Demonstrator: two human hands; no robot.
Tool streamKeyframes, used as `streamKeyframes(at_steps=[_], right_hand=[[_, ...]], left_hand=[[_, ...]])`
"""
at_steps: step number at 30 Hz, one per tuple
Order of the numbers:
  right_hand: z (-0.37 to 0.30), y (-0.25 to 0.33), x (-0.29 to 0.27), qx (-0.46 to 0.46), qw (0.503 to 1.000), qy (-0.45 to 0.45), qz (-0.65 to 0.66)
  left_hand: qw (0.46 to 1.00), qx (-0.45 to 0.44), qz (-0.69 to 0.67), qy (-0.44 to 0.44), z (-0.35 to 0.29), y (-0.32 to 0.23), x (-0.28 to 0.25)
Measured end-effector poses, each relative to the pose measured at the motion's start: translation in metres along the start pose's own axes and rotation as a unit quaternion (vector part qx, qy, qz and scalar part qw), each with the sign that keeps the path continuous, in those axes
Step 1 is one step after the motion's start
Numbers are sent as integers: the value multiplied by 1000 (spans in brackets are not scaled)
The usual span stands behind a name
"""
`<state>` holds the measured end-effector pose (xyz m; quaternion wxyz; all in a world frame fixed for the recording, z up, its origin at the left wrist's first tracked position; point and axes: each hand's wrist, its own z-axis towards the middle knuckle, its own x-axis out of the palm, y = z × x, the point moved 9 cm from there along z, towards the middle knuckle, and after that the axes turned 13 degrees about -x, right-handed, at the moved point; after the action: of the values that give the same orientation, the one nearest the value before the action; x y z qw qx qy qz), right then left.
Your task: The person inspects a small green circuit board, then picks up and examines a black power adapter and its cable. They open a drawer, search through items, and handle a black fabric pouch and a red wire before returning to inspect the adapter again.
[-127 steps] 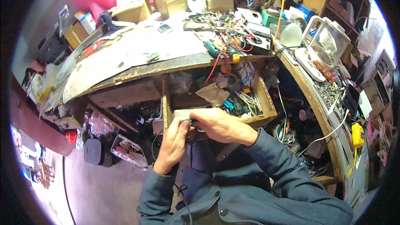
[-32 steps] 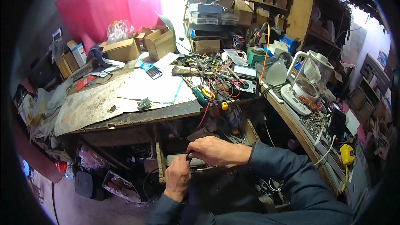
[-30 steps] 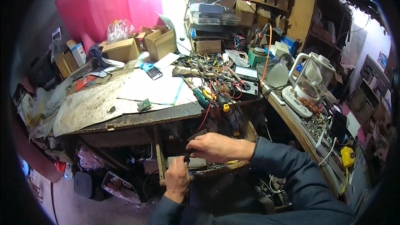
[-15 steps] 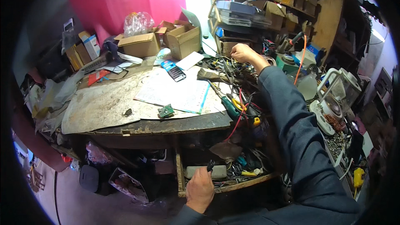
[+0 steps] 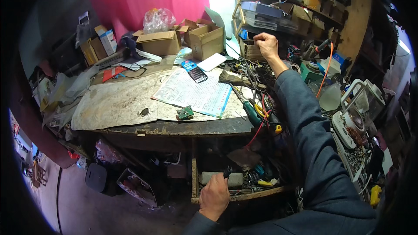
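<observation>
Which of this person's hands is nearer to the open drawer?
Left. The left hand is by the front edge of the drawer; the right hand is farther off, over the back of the bench.

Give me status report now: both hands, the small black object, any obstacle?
Left hand grips small black object by open drawer. Right hand raised toward bench's far side, grasp unclear. Tangled cables crowd bench beside right sleeve.

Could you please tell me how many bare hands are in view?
2: the left hand, gripping a small black object by the open drawer, and the right hand, raised over the cluttered bench.
</observation>
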<state>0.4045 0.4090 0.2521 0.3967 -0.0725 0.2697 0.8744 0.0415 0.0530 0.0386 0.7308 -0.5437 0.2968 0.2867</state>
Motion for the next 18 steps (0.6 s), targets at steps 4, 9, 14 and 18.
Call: streamKeyframes(at_steps=[4, 9, 14, 18], right_hand=[[7, 44, -22, 43, 967, -77, 237], [-23, 94, -38, 108, 929, -8, 354], [-104, 188, -14, 89, 877, 251, 401], [-220, 253, -14, 82, 813, 443, 368]], left_hand=[[1000, 7, -15, -14, 0, 3, 1], [999, 3, -24, -21, 1, 2, 2], [989, -44, -140, -30, 4, 26, -4], [937, -71, -313, 139, 20, 35, 23]])
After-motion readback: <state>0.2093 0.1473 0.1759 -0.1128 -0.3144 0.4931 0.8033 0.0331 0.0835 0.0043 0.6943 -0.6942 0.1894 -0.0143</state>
